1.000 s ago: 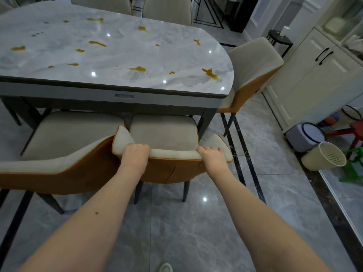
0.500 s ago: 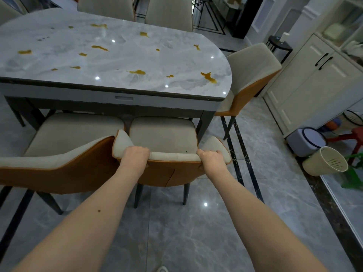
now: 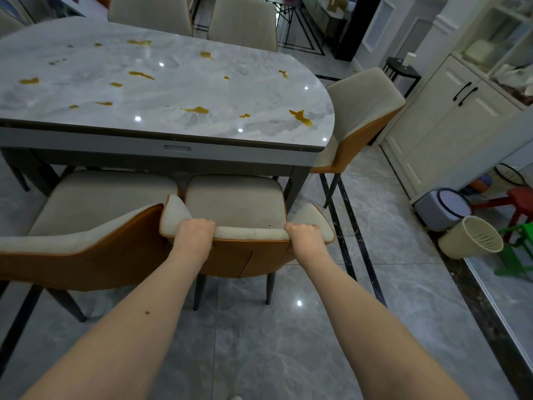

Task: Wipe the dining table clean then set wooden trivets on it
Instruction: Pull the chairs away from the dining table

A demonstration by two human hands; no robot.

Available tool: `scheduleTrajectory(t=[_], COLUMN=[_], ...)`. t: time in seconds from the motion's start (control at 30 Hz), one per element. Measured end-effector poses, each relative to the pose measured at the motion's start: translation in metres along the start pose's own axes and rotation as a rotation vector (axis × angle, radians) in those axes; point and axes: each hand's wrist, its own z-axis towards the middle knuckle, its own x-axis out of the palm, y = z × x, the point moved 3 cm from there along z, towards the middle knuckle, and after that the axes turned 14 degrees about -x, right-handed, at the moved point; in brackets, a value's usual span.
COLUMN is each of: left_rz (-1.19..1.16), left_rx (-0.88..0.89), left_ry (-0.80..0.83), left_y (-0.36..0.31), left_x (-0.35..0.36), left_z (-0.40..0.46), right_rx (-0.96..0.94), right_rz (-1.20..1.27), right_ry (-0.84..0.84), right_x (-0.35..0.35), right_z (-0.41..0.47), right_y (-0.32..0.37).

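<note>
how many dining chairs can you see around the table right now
5. Two on the near side: one gripped by both hands, left hand and right hand, and one left of it. Two on the far side. One at the rounded end. More may be out of frame.

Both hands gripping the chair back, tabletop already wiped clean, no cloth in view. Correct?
Not quite. The head view shows the tabletop is not wiped: yellow-brown stains are scattered across it. The rest holds: the left hand and right hand both grip the top edge of the chair back, and no cloth is in view.
</note>
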Motion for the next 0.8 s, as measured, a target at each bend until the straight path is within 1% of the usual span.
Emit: scheduleTrajectory(t=[0.33, 0.47, 0.8], left_rz=[-0.01, -0.012, -0.05], left_rx=[-0.006, -0.008, -0.007], left_ry=[0.009, 0.006, 0.015], left_y=[-0.001, -0.002, -0.011], left_x=[0.001, 0.002, 0.001], left_z=[0.001, 0.001, 0.004], right_rx=[0.023, 0.003, 0.003], right_rz=[0.002, -0.002, -0.047], right_ry=[0.01, -0.001, 0.046], right_x=[0.001, 0.002, 0.0], right_z=[-0.002, -0.001, 0.004], right_y=[0.0, -0.003, -0.013])
